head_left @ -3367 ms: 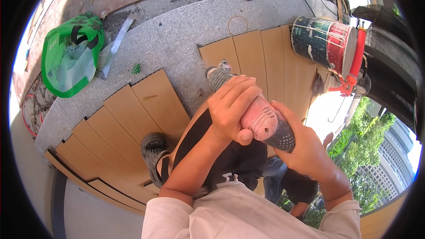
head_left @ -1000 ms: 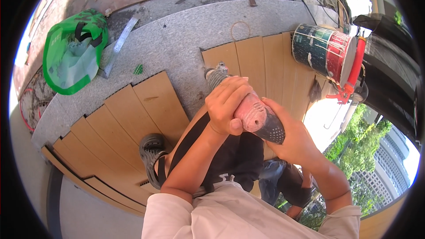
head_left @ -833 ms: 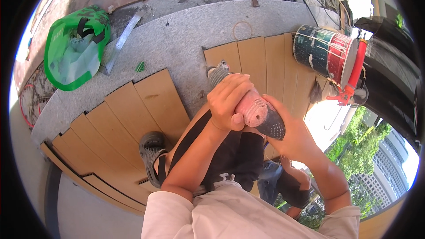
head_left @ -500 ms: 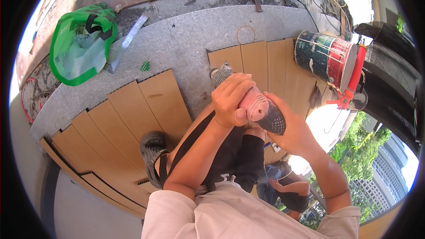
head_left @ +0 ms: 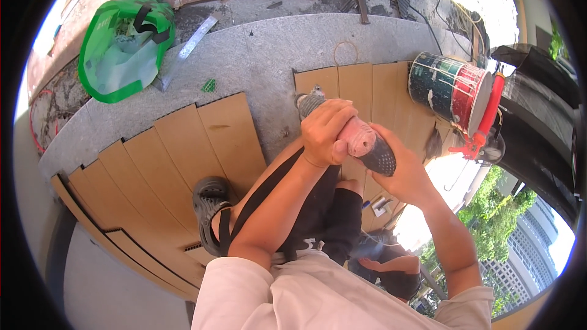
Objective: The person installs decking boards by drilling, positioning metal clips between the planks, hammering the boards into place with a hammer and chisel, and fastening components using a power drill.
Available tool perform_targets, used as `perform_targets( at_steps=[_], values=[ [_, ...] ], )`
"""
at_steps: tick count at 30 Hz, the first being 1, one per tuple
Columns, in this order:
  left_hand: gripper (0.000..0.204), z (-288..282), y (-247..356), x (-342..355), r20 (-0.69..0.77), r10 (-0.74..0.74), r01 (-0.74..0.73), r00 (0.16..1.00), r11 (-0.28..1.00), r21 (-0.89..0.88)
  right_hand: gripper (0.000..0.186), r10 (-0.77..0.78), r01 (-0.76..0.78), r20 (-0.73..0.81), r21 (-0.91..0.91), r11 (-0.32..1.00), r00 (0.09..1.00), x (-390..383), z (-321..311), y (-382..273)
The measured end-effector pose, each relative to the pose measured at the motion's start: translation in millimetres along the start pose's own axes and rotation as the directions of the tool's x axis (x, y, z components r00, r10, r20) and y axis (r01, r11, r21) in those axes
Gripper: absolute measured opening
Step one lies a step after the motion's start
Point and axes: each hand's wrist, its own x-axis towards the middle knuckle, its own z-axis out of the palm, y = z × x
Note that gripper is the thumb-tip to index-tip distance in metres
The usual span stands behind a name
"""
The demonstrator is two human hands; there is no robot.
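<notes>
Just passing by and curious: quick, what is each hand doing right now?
Left hand: closed around the pink end of the pink-and-dark glove.
Right hand: closed on the glove's dark end.

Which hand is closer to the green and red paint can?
Right. The right hand grips the pink glove on the side toward the paint can; the left hand holds it farther away.
</notes>
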Motion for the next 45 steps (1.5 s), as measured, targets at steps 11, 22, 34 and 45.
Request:
perform_targets(
  at_steps=[11, 22, 34, 45],
  values=[
    [0.073, -8, 7, -2, -0.002, -0.052, 0.052, 0.999, 0.999, 0.012, 0.078, -0.034, 0.035, 0.030, -0.040, 0.999, 0.999, -1, 1, -6],
    [0.060, -7, 25, -2, -0.027, -0.094, 0.094, 0.995, 0.995, 0.012, 0.073, -0.092, 0.092, 0.017, 0.030, 0.995, 0.996, -16, -6, -11],
    [0.063, -4, 53, 3, -0.040, -0.144, 0.146, 0.989, 0.988, 0.041, 0.071, -0.164, 0.164, 0.014, 0.031, 0.986, 0.986, -37, -17, -15],
    [0.056, 20, 117, 39, -0.067, -0.047, 0.047, 0.997, 0.999, 0.004, 0.075, -0.104, 0.097, -0.116, -0.068, 0.993, 0.988, -102, -60, -37]
  ],
)
